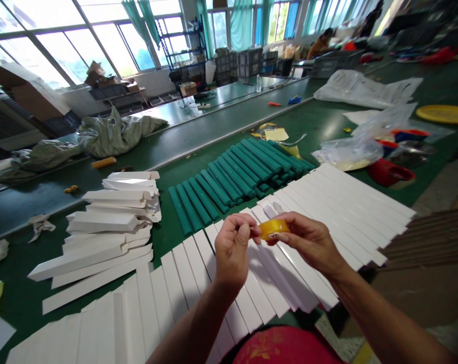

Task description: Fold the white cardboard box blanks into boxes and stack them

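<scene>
My right hand (308, 240) holds a small yellow tape roll (274, 228) by its rim, just above a long row of flat white boxes (327, 212). My left hand (232, 247) pinches at the roll's left edge with thumb and forefinger. Both hands hover over the middle of the white row. Behind it lies a fan of green ribbed sticks (232, 177) on the green table (168, 237).
A loose pile of folded white boxes (107, 222) lies to the left. Clear plastic bags and red objects (388, 172) sit at the right, with a yellow disc (445, 114) beyond. Brown cardboard (433, 237) borders the right edge. A person (320, 43) sits far back by the windows.
</scene>
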A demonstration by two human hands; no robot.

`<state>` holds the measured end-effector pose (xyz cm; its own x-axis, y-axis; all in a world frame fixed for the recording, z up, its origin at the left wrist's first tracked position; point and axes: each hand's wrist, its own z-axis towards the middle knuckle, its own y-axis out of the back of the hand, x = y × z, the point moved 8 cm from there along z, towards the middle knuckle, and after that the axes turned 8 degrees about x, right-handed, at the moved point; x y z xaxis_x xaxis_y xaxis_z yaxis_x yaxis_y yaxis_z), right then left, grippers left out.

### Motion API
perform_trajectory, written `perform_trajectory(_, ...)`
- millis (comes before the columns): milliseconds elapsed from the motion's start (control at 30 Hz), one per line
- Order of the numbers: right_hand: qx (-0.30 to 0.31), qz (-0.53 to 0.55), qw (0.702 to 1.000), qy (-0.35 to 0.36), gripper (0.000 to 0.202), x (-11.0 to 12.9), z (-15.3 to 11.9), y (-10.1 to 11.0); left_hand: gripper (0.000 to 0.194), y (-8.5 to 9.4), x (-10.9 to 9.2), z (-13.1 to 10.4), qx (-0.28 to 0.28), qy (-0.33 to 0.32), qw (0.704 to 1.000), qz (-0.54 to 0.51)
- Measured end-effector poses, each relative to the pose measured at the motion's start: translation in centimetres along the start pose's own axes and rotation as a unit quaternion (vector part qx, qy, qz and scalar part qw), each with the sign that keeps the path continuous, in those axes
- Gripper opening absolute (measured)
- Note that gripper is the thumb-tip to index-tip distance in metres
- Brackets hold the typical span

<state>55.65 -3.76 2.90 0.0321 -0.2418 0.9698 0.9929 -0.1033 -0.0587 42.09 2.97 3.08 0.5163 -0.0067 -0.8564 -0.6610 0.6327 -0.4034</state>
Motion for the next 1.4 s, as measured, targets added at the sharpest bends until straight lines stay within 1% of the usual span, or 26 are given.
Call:
perform_trajectory(67,-0.006,-0.004,1.0,0.0,0.025,-0.1,0.0,0.3,0.02,0.2,0.0,0.3,-0.009,0.026,0.999,-0.02)
perform_trajectory(133,-0.009,-0.031,0.999,-0.002,0.025,-0.2,-0.2,0.5,0.02,0.5,0.0,0.5,-0.018,0.055,0.998,-0.04)
perform_trajectory(200,-0.012,-0.095,0.995,-0.004,0.025,-0.1,-0.4,0.8,0.019,0.7,0.1,0.7,-0.02,0.088,0.995,-0.045)
perform_trajectory(267,-0.017,-0.191,0.981,0.005,0.023,0.3,-0.6,1.0,0.019,0.8,0.4,0.7,-0.019,0.125,0.992,-0.031)
perform_trajectory(333,-0.026,-0.299,0.953,0.041,0.018,1.3,-0.8,0.9,0.021,0.8,0.7,0.6,-0.018,0.158,0.987,-0.001)
perform_trajectory(400,-0.04,-0.396,0.912,0.097,0.013,2.5,-1.0,0.5,0.024,0.8,0.9,0.5,-0.017,0.182,0.982,0.038)
perform_trajectory(467,-0.049,-0.468,0.87,0.147,0.01,3.4,-1.2,0.0,0.025,0.7,0.8,0.5,-0.016,0.189,0.978,0.084)
perform_trajectory(533,-0.053,-0.514,0.837,0.18,0.009,3.8,-1.4,-0.6,0.026,0.6,0.4,0.6,-0.013,0.178,0.975,0.133)
perform_trajectory(600,-0.051,-0.541,0.815,0.201,0.011,3.9,-1.6,-1.1,0.026,0.3,0.0,0.8,-0.004,0.156,0.971,0.182)
perform_trajectory(667,-0.046,-0.556,0.803,0.212,0.012,3.8,-1.7,-1.4,0.023,0.1,-0.4,0.9,0.006,0.119,0.964,0.236)
perform_trajectory(800,-0.034,-0.577,0.786,0.221,0.013,3.6,-2.0,-1.8,0.014,-0.3,-1.0,1.0,0.018,0.037,0.941,0.335)
perform_trajectory(933,-0.039,-0.603,0.764,0.227,0.016,3.6,-2.2,-1.9,0.012,-0.6,-0.8,0.9,0.023,0.013,0.935,0.354)
perform_trajectory(1067,-0.032,-0.619,0.75,0.231,0.019,3.5,-2.3,-2.2,0.009,-0.7,-0.8,0.8,0.014,0.001,0.931,0.366)
perform_trajectory(1200,-0.034,-0.625,0.745,0.231,0.017,3.5,-2.2,-2.5,0.006,-0.8,-1.0,0.8,0.011,-0.021,0.919,0.393)
perform_trajectory(1333,-0.039,-0.635,0.739,0.223,0.016,3.5,-2.0,-2.8,0.01,-1.2,-1.3,0.6,0.019,-0.051,0.905,0.422)
perform_trajectory(1400,-0.036,-0.634,0.741,0.22,0.016,3.4,-1.9,-3.0,0.013,-1.4,-1.4,0.6,0.022,-0.064,0.897,0.437)
